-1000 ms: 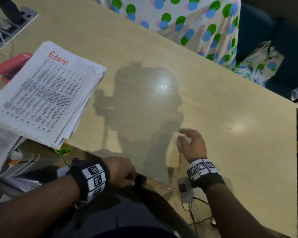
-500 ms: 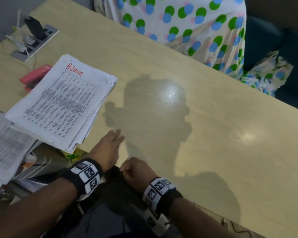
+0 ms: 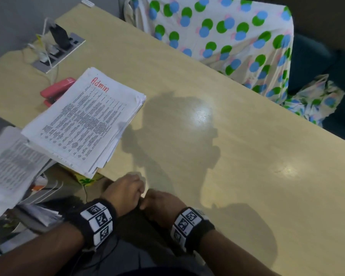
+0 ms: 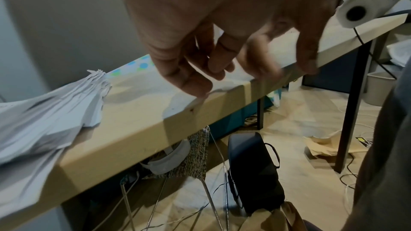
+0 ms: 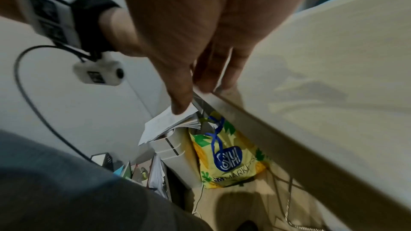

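Both hands sit close together at the near edge of the light wooden table [image 3: 217, 156]. My left hand [image 3: 126, 188] hovers over the edge with fingers loosely curved and holds nothing; in the left wrist view its thumb tip [image 4: 191, 87] touches the tabletop. Just right of it, my right hand [image 3: 159, 202] lays fairly straight fingers [image 5: 206, 80] on the table's rim and grips nothing. A thick stack of printed papers headed "Admin" [image 3: 88, 120] lies to the left of the hands, overhanging the edge.
A red stapler [image 3: 56, 90] and a power strip with plugs [image 3: 58, 50] lie behind the papers. A dotted cloth [image 3: 227, 36] covers a chair across the table. Under the table are a yellow shopping bag [image 5: 227, 155], a black case [image 4: 253, 169] and cables.
My right hand left the tabletop farther right and came back to the near edge. My left hand reached onto the table, then drew back beside the right hand.
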Demonstrator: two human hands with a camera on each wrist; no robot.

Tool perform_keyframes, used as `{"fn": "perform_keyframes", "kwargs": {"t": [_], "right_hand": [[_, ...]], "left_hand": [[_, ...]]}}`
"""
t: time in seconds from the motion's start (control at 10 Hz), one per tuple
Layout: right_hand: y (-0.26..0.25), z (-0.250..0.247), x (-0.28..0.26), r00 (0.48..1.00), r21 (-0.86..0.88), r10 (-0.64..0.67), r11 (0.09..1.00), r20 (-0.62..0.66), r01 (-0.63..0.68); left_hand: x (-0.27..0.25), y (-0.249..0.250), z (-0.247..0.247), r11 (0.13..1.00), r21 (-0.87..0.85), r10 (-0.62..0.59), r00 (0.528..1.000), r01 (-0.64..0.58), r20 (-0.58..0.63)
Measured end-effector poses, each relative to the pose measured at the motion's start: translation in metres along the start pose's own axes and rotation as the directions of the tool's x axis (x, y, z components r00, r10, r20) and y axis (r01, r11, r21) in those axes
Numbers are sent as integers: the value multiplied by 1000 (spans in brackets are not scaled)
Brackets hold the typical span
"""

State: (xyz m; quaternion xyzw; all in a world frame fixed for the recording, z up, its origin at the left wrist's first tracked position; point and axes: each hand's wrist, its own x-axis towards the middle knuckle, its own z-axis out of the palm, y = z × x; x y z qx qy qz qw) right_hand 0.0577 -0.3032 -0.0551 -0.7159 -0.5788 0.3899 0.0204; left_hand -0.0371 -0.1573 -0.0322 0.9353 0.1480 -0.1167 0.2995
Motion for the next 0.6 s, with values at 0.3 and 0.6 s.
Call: {"fn": "perform_keyframes", "kwargs": {"t": [0.3,0.6], "right_hand": [[49,-61,-18,775,404,462,867,-432,-292],[108,-67,-67,770,375,576,802,-276,-465]], "left_hand": [[16,-4,13,995,77,59,998,-57,-25],[-18,10,-5,993,91,71,997,-74,39]]}}
